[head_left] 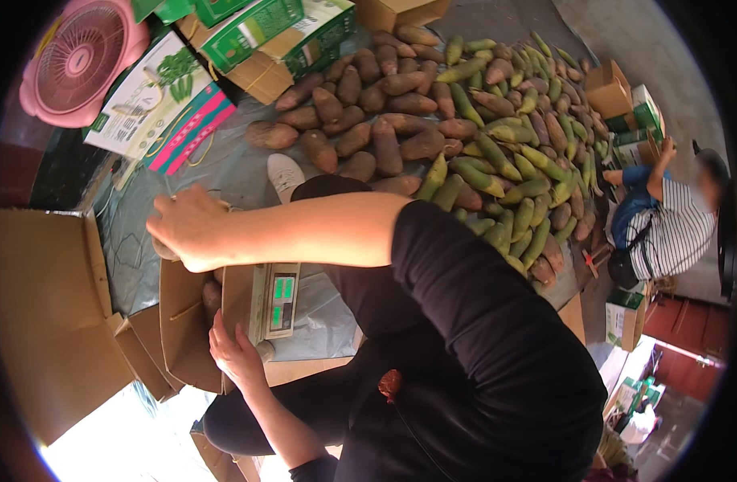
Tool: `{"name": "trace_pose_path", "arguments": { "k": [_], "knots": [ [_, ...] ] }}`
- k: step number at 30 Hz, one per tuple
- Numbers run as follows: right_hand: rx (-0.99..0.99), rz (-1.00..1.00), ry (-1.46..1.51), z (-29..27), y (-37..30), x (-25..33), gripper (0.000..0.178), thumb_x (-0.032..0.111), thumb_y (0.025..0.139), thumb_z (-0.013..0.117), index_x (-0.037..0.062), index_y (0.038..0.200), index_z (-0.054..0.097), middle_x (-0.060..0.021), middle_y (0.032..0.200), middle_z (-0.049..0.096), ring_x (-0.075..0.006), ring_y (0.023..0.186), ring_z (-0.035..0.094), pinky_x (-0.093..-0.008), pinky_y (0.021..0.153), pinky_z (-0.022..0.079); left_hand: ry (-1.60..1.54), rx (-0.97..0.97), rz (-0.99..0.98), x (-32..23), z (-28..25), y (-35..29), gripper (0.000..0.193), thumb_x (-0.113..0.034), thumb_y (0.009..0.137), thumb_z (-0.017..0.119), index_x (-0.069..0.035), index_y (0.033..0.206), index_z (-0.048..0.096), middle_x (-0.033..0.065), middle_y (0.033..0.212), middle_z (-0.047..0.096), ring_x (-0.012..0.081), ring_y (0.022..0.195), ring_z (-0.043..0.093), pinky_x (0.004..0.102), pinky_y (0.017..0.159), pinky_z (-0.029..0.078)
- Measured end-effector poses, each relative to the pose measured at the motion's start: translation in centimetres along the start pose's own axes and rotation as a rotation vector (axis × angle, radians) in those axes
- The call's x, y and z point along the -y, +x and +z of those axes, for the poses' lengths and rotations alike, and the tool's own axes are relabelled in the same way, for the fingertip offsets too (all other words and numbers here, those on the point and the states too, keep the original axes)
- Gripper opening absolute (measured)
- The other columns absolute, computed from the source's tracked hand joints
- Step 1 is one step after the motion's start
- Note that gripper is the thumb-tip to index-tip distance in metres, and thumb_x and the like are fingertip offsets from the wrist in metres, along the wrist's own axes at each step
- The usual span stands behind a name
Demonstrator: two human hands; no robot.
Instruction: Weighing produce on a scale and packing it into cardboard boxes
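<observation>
My right hand [193, 229] is closed around a brown root vegetable [164, 251], held over the far end of an open cardboard box [193, 337]. Most of that root is hidden by the fingers. My left hand [238, 353] lies against the box's near flap, its fingers stretched out and apart. Inside the box a reddish-brown root [212, 297] shows. Right beside the box is a digital scale [282, 301] with a lit green display; the box hides part of it.
A large heap of reddish-brown roots [384, 145] and long green ones [497, 161] covers the floor ahead. Around are an open carton [47, 305], printed boxes [155, 96], and a pink basket [79, 58]. A person in a striped shirt [672, 226] sits at far right.
</observation>
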State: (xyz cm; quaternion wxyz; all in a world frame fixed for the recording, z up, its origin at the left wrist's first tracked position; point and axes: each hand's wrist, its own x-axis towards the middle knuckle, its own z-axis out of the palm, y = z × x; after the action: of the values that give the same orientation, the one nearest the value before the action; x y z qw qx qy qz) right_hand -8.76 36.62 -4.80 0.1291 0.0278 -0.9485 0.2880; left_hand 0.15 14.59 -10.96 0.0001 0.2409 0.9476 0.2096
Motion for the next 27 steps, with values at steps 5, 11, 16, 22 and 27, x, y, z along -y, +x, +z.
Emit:
{"name": "trace_pose_path", "arguments": {
  "k": [5,11,16,22,27],
  "knots": [
    [-0.063,-0.069,-0.050,-0.9,-1.1,1.2,0.041,0.029,0.072,0.075,0.0090,0.104,0.060,-0.0124,0.102,0.056,-0.0304,0.097,0.059,-0.0455,0.078,0.045,0.027,-0.025,0.021,-0.2,-0.5,-0.3,0.040,-0.004,0.082,0.059,-0.001,0.122,0.052,0.0224,0.101,0.060,0.0424,0.093,0.058,0.0472,0.078,0.046],
    [-0.379,0.007,0.267,-8.1,-5.4,-3.0,0.031,0.024,0.074,0.073,0.0103,0.100,0.063,-0.0087,0.096,0.063,-0.0269,0.094,0.060,-0.0435,0.078,0.046,0.091,0.015,-0.035,-0.9,-0.8,-0.4,0.040,-0.006,0.083,0.059,-0.001,0.122,0.052,0.0230,0.107,0.060,0.0420,0.099,0.057,0.0467,0.084,0.045],
    [-0.564,0.306,0.345,-8.4,-13.8,-11.7,0.023,0.009,0.079,0.068,0.0062,0.101,0.062,-0.0068,0.084,0.057,-0.0176,0.072,0.059,-0.0306,0.063,0.047,0.097,-0.034,-0.032,0.0,-0.5,-0.6,0.039,-0.009,0.085,0.058,-0.006,0.123,0.051,0.0189,0.109,0.059,0.0396,0.099,0.057,0.0475,0.084,0.044],
    [-0.175,0.816,0.219,1.4,-30.5,-18.0,0.018,0.016,0.076,0.060,0.0065,0.092,0.062,-0.0157,0.090,0.064,-0.0354,0.087,0.061,-0.0459,0.073,0.047,0.094,-0.024,0.004,-0.6,0.2,-0.5,0.039,-0.008,0.085,0.058,-0.006,0.124,0.050,0.0203,0.112,0.059,0.0394,0.102,0.057,0.0465,0.085,0.045],
    [0.314,1.058,0.176,8.1,-39.2,-18.4,0.023,0.021,0.077,0.063,0.0085,0.096,0.063,-0.0165,0.096,0.065,-0.0354,0.094,0.062,-0.0460,0.078,0.049,0.146,-0.044,0.022,0.1,0.0,-0.9,0.039,-0.007,0.086,0.058,-0.005,0.124,0.050,0.0200,0.113,0.059,0.0388,0.103,0.057,0.0456,0.086,0.045]
  ]
}}
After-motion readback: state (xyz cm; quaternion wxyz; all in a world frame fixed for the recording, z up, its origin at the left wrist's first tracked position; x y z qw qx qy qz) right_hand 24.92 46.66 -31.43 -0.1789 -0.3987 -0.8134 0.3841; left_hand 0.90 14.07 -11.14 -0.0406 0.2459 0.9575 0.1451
